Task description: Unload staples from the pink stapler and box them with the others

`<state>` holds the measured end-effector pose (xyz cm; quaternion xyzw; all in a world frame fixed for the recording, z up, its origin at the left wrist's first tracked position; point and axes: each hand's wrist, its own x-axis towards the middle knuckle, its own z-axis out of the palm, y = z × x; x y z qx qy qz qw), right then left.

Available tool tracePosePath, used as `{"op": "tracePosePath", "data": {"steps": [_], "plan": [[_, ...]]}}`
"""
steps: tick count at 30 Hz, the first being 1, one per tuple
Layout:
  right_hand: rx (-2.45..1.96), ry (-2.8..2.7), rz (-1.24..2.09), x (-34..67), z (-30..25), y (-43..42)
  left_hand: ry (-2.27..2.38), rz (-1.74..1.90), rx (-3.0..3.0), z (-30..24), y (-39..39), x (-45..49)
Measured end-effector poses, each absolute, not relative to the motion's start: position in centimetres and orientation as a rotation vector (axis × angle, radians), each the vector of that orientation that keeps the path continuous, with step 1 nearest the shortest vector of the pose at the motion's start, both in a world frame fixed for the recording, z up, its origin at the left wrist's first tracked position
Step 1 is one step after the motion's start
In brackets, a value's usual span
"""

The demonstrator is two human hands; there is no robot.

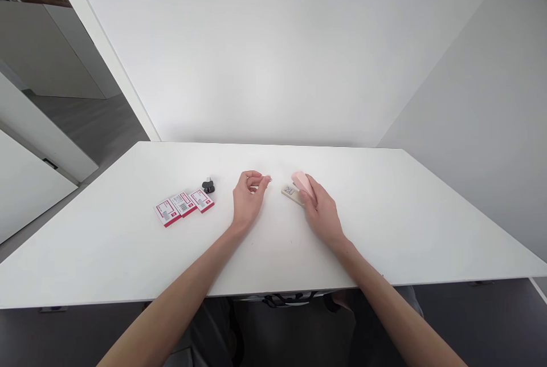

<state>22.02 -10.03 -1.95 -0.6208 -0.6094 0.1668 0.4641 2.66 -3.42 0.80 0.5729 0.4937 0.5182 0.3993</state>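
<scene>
Where the hands are: both hands are on the white tabletop [384, 213], close to its middle, with a small gap between them.
Left hand [247, 199]: it sits on its side, thumb up, with the arm coming in from the near edge.
Left fingers [253, 174]: they are curled in tight, and the thumb and first finger are pinched together at the tips.
Small pale bit [268, 179]: it sticks out to the right from the pinched tips of the left hand. It is too small to tell what it is.
Right hand [322, 210]: it lies on the near right end of the stapler, palm down.
Right fingers [311, 191]: they are closed over the pink top and hold it.
Stapler [300, 180]: it is pink on top, with a pale base and a small label on its left side. It sits on the tabletop just right of the small pale bit, not touching it.
Boxes [183, 206]: three little red and white boxes lie in a row, side by side, left of the left hand.
Black thing [208, 186]: it is small and dark, just past the far right end of the boxes.
Wall [273, 42]: plain and white, behind the far edge of the tabletop.
</scene>
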Motion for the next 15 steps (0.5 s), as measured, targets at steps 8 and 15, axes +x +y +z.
{"op": "tracePosePath", "data": {"steps": [8, 15], "plan": [[-1.545, -1.594, 0.339, 21.98, -2.28, -9.84, 1.184, 1.272, 1.430, 0.83, -3.47, 2.74], [-1.544, -1.706, 0.341, 21.58, -2.45, -9.39, 0.872, 1.104, 1.473, 0.67, -4.01, 3.16]]}}
